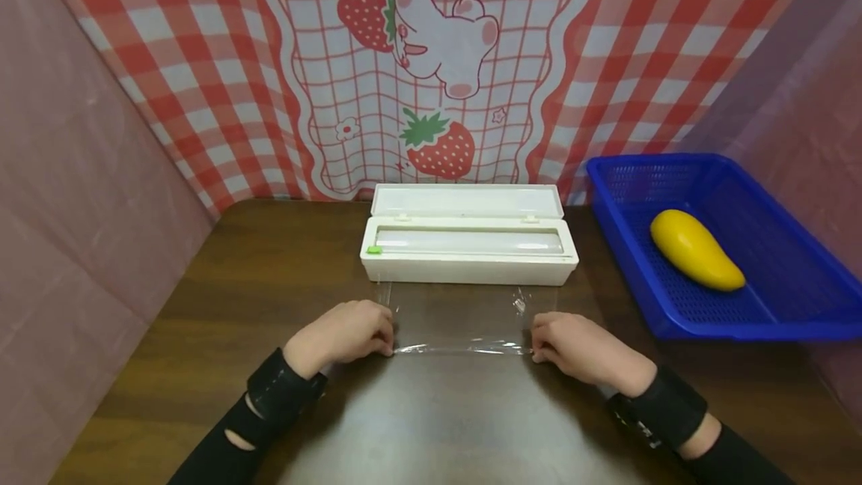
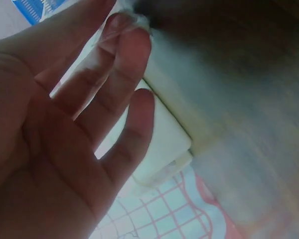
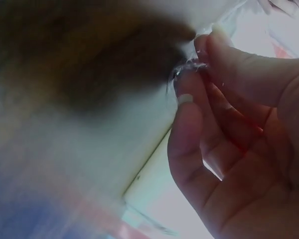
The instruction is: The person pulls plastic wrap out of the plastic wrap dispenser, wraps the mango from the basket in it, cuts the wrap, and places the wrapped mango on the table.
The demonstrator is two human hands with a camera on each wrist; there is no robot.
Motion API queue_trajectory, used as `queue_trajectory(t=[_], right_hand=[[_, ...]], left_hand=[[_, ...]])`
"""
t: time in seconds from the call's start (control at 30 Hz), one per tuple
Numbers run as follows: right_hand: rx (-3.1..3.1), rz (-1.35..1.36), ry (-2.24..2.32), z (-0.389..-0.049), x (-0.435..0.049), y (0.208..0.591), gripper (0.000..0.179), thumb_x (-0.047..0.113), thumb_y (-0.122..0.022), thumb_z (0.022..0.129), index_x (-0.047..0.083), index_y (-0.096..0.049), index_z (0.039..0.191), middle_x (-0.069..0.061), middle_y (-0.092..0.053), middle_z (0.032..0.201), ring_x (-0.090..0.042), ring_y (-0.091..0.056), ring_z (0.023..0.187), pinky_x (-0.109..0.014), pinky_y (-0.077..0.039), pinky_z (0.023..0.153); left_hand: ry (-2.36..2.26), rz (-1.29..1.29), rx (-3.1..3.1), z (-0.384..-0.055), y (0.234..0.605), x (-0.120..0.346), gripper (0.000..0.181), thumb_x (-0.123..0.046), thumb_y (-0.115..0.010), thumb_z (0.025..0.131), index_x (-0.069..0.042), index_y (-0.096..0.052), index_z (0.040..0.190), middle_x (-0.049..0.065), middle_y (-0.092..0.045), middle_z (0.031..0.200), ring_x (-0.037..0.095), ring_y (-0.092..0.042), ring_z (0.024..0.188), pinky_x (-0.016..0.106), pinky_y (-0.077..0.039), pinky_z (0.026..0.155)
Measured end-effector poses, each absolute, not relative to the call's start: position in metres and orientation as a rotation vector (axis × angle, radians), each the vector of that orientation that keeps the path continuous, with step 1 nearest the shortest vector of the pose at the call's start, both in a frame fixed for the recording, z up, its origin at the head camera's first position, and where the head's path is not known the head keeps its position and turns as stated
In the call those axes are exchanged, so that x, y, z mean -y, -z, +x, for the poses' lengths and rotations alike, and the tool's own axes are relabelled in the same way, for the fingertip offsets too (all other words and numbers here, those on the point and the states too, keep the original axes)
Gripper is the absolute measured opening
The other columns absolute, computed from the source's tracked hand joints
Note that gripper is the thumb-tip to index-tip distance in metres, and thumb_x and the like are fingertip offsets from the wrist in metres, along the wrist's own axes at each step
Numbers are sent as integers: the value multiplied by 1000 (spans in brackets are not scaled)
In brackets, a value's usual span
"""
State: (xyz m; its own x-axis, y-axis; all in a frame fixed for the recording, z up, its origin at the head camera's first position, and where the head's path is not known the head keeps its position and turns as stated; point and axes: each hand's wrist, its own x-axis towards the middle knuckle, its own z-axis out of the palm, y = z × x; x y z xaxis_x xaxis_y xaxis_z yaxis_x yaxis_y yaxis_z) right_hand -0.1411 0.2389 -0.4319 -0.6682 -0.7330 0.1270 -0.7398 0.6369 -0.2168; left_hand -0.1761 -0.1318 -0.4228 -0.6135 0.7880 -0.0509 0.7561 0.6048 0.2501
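A sheet of clear plastic wrap (image 1: 458, 316) stretches toward me from a white dispenser box (image 1: 469, 272) whose lid (image 1: 467, 200) stands raised at the back. My left hand (image 1: 346, 331) pinches the near left corner of the wrap, and my right hand (image 1: 579, 346) pinches the near right corner. Between them the front edge runs taut and shiny. Inside the box lies the roll (image 1: 468, 240), and a small green slider (image 1: 374, 250) sits at the left end of its front rim. In the right wrist view, crumpled film (image 3: 189, 67) shows between the thumb and fingers.
To the right stands a blue plastic basket (image 1: 629, 260) holding a yellow mango (image 1: 697, 251). Behind the box hangs a red-and-white checked cloth (image 1: 222, 73) with strawberries. Pink cloth covers both sides, and the dark wooden table (image 1: 444, 418) extends toward me.
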Motion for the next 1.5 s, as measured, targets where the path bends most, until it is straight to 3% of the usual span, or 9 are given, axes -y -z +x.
queue_trajectory(t=[0.2, 0.37, 0.6, 0.8, 0.93, 1.1, 1.3, 1.5], right_hand=[[2818, 1244, -444, -140, -242, 433, 13, 19, -68, 80, 26, -59, 75, 17, -42, 74, 1, -45, 67, -21, -42, 62], [2811, 1292, -529, -135, -249, 423, 3, 22, -65, 84, 25, -65, 85, 21, -55, 81, 4, -52, 74, -22, -46, 66], [2785, 1380, -702, -122, -259, 397, 14, 23, -62, 87, 24, -69, 98, 15, -65, 94, 3, -58, 84, -19, -46, 71], [2830, 1345, -809, -115, -283, 360, 19, 23, -60, 88, 31, -67, 104, 20, -64, 93, 2, -60, 77, -15, -45, 64], [2904, 1103, -649, -118, -311, 330, 21, 27, -60, 88, 29, -66, 108, 21, -63, 91, 4, -56, 70, -18, -43, 58], [2974, 649, -314, -141, -350, 299, 24, 32, -60, 88, 21, -66, 107, 16, -64, 85, 0, -51, 63, -26, -42, 56], [3142, 315, -219, -198, -397, 287, 53, 50, -47, 91, 5, -60, 116, -1, -64, 85, -16, -52, 66, -36, -42, 58], [3299, 282, -330, -246, -444, 309, 64, 51, -52, 88, -2, -50, 124, -24, -58, 107, -38, -54, 92, -52, -42, 75]], left_hand=[[-302, 1239, -2646, -174, 417, 132, 7, -33, -65, 84, -28, -67, 79, -19, -52, 78, 2, -50, 71, 29, -45, 65], [-272, 1237, -2682, -169, 412, 134, 7, -34, -64, 84, -28, -68, 84, -20, -55, 78, 0, -52, 72, 29, -46, 66], [-257, 1254, -2682, -164, 413, 135, 9, -32, -65, 84, -24, -69, 84, -17, -56, 77, 0, -51, 70, 26, -46, 65], [-222, 1327, -2664, -162, 414, 133, 11, -31, -64, 84, -24, -68, 78, -16, -53, 77, 2, -50, 70, 27, -45, 65], [-204, 1342, -2668, -162, 414, 132, 12, -31, -65, 84, -25, -66, 73, -17, -49, 75, 3, -48, 67, 28, -45, 63], [-228, 1334, -2671, -163, 413, 132, 11, -31, -64, 84, -24, -67, 76, -17, -51, 77, 2, -50, 70, 28, -45, 64], [-269, 1261, -2702, -162, 411, 133, 10, -35, -62, 85, -26, -67, 82, -18, -54, 78, 1, -51, 72, 28, -46, 67], [-278, 1213, -2717, -162, 410, 134, 12, -36, -61, 86, -25, -65, 84, -17, -53, 77, 2, -50, 70, 29, -45, 66]])
